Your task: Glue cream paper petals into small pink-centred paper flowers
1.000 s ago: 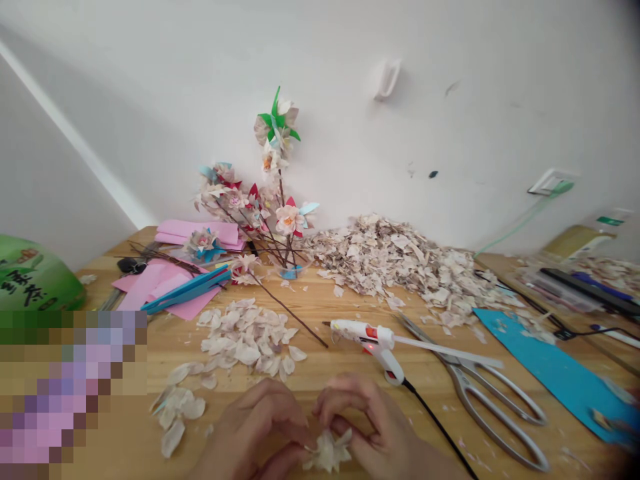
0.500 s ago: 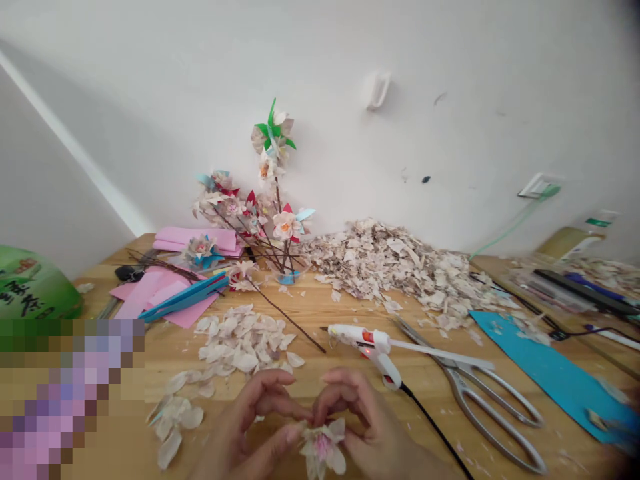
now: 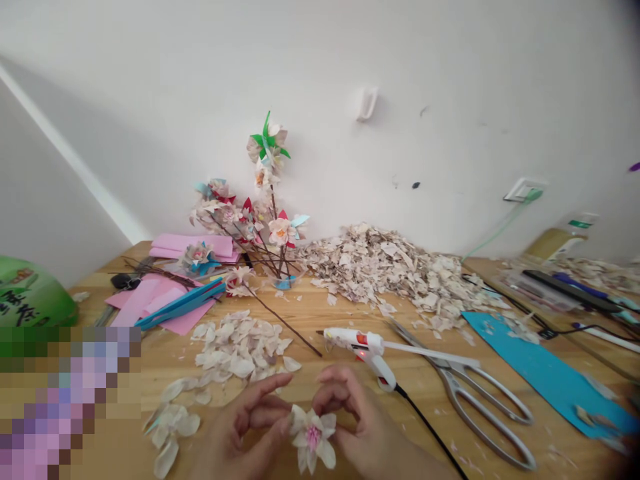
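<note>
Low in the middle of the head view is a handmade flower (image 3: 313, 438) with whitish petals and a pink centre. My left hand (image 3: 253, 423) pinches it from the left, thumb against a petal. My right hand (image 3: 357, 420) curls round its right side, and those fingertips are partly hidden behind the petals. Just beyond my right hand lies a white glue gun (image 3: 354, 339) with a red light lit and a glue stick in its back. Loose dried petals (image 3: 240, 343) are heaped past my left hand.
Large metal scissors (image 3: 453, 373) lie beside the glue gun, whose black cord (image 3: 427, 423) runs toward me. Blue sheet (image 3: 545, 373) lies right. Finished flowers on twigs (image 3: 283, 230) stand behind, left of a big petal pile (image 3: 385, 267). Pink paper (image 3: 193, 247) and a green package (image 3: 33, 293) are left.
The flower has turned so its face and pink centre show more fully, and it sits slightly further left. My fingers have shifted a little around it. The whole view has tilted slightly.
</note>
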Motion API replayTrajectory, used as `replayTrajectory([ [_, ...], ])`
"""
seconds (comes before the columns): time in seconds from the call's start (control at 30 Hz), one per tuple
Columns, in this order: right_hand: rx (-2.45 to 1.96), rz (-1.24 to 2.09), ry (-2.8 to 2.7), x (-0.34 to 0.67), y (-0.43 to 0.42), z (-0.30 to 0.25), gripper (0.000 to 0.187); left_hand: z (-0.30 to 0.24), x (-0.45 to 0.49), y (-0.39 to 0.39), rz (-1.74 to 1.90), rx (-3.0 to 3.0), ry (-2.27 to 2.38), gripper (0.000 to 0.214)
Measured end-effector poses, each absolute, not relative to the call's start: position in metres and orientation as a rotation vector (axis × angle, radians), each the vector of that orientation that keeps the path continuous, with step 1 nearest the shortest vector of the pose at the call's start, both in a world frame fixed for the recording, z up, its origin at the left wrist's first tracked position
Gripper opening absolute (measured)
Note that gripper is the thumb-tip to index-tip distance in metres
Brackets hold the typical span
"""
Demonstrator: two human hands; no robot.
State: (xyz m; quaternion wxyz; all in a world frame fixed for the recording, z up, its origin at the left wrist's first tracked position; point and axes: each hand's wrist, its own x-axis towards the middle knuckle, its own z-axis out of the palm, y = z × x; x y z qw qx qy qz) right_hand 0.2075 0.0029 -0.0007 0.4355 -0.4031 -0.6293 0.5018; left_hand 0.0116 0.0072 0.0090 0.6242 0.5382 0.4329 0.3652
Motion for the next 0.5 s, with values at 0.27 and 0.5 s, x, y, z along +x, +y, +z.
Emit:
replayTrajectory([
  [0.27, -1.054, 1.286, -1.595, 0.207, 0.004, 0.008, 0.038, 0.007, 0.020, 0.004, 0.985, 1.116, 0.997, 0.043],
  [0.5, -1.096, 1.344, -1.500, 0.207, 0.005, 0.009, 0.036, 0.019, 0.020, 0.004, 0.980, 1.029, 0.913, 0.043],
])
